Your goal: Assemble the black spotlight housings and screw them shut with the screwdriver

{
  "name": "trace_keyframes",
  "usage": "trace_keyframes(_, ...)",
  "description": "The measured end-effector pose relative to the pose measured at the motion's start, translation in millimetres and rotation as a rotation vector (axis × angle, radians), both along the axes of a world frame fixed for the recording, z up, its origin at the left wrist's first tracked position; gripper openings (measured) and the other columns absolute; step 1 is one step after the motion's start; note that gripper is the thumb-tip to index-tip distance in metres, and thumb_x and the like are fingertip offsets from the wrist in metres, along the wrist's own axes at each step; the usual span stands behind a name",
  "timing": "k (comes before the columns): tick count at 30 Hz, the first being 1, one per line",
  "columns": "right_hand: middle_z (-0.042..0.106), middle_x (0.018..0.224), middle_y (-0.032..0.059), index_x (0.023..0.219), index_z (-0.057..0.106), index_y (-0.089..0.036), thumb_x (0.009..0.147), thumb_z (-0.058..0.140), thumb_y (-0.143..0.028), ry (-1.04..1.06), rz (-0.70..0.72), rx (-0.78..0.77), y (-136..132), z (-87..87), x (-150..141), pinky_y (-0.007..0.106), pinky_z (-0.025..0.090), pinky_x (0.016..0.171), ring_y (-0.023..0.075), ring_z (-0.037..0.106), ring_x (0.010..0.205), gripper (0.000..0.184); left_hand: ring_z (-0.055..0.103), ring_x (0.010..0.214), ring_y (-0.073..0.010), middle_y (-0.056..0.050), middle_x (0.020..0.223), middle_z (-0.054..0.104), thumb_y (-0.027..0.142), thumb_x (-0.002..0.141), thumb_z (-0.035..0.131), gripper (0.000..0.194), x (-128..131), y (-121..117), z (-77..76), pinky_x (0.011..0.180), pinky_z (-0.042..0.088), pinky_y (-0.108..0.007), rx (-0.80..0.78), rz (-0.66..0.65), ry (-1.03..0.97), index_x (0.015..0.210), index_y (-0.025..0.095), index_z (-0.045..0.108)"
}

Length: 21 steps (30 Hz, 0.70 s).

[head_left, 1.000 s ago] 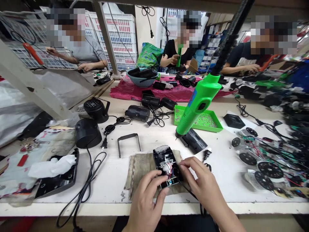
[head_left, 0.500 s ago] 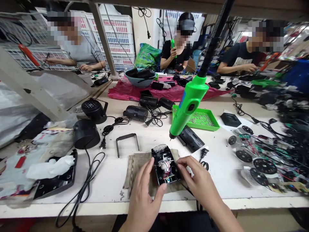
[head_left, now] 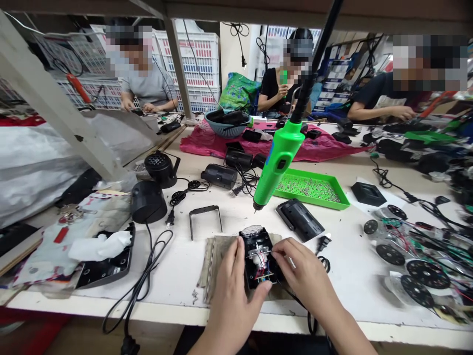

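An opened black lamp housing (head_left: 253,283) lies on a piece of cardboard (head_left: 211,264) in front of me. A clear round lens (head_left: 253,230) sits at its far end, with a white part and red and black wires inside. My left hand (head_left: 236,286) grips the housing, fingers along the left side and thumb at the near edge. At its right edge, my right hand (head_left: 301,266) has thumb and forefinger pinched together; what they hold is too small to make out. A green electric screwdriver (head_left: 278,160) hangs just beyond, its tip above the housing.
A green tray (head_left: 314,187) holds many small screws. Beside it lies a black housing half (head_left: 300,219). A metal bracket (head_left: 205,209) stands left of centre, near finished-looking black lamps (head_left: 148,202) and cords. Wired lamp parts (head_left: 424,273) pile up at right. Several people work across the table.
The whole view has shifted, so the table things appear further right. My right fingertips stay at the housing's right edge, and my left hand keeps its grip.
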State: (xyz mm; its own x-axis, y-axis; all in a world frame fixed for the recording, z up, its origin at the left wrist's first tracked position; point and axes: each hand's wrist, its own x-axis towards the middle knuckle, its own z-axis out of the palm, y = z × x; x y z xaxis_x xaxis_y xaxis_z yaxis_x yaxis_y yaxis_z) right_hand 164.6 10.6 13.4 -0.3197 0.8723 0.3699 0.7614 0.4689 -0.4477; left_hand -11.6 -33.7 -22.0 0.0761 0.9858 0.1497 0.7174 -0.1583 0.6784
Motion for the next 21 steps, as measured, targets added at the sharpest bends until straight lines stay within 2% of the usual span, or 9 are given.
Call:
trace_keyframes(4,0.058,0.082,0.0027,0.087,0.051,-0.021,0.095,0.041,-0.017,-0.041,0.074,0.035,0,2.7,0,0.031,0.046,0.068,0.0178,0.057,0.073,0.013,0.029,0.139,-0.0377,-0.016,0.156,0.023,0.043,0.089,0.051,0.082,5,0,0.2,0.102,0.038,-0.062,0.013,-0.001,0.055,0.150,0.028,-0.001)
trace_keyframes(8,0.059,0.086,0.0031,0.093,0.052,-0.021,0.093,0.048,-0.020,-0.071,0.083,0.042,0,3.9,3,0.030,0.048,0.067,0.0178,0.059,0.075,0.004,0.028,0.140,-0.0355,-0.014,0.156,0.022,0.044,0.088,0.052,0.082,2,0,-2.5,0.105,0.036,-0.060,0.020,-0.003,0.054,0.151,0.027,0.001)
trace_keyframes(10,0.060,0.085,0.0029,0.092,0.054,-0.021,0.094,0.048,-0.019,-0.074,0.103,0.080,0,4.4,2,0.029,0.049,0.066,0.0170,0.060,0.074,0.007,0.028,0.140,-0.0351,-0.015,0.156,0.024,0.043,0.088,0.053,0.082,0,1,-4.2,0.106,0.036,-0.059,0.025,-0.006,0.042,0.151,0.027,0.003)
trace_keyframes(13,0.062,0.081,0.0030,0.086,0.056,-0.021,0.094,0.044,-0.014,-0.051,0.147,0.173,-1,5.8,3,0.030,0.049,0.066,0.0167,0.060,0.073,0.016,0.030,0.139,-0.0344,-0.016,0.155,0.027,0.043,0.086,0.056,0.083,-1,2,-6.6,0.106,0.036,-0.058,0.035,-0.006,0.023,0.151,0.025,0.007)
trace_keyframes(18,0.065,0.086,0.0059,0.096,0.058,-0.021,0.087,0.048,-0.003,0.057,0.129,0.419,-9,8.3,13,0.034,0.050,0.074,0.0187,0.062,0.081,0.022,0.028,0.140,-0.0328,-0.015,0.154,0.028,0.043,0.085,0.057,0.079,-2,1,-4.2,0.107,0.034,-0.059,0.070,-0.005,-0.027,0.149,0.024,0.016)
trace_keyframes(21,0.067,0.085,0.0050,0.098,0.061,-0.023,0.085,0.050,-0.002,0.099,0.099,0.500,-15,8.0,18,0.037,0.053,0.075,0.0186,0.064,0.079,0.027,0.022,0.143,-0.0316,-0.011,0.155,0.029,0.040,0.089,0.052,0.058,-4,1,2.6,0.108,0.031,-0.061,0.137,-0.055,-0.046,0.144,0.028,0.033)
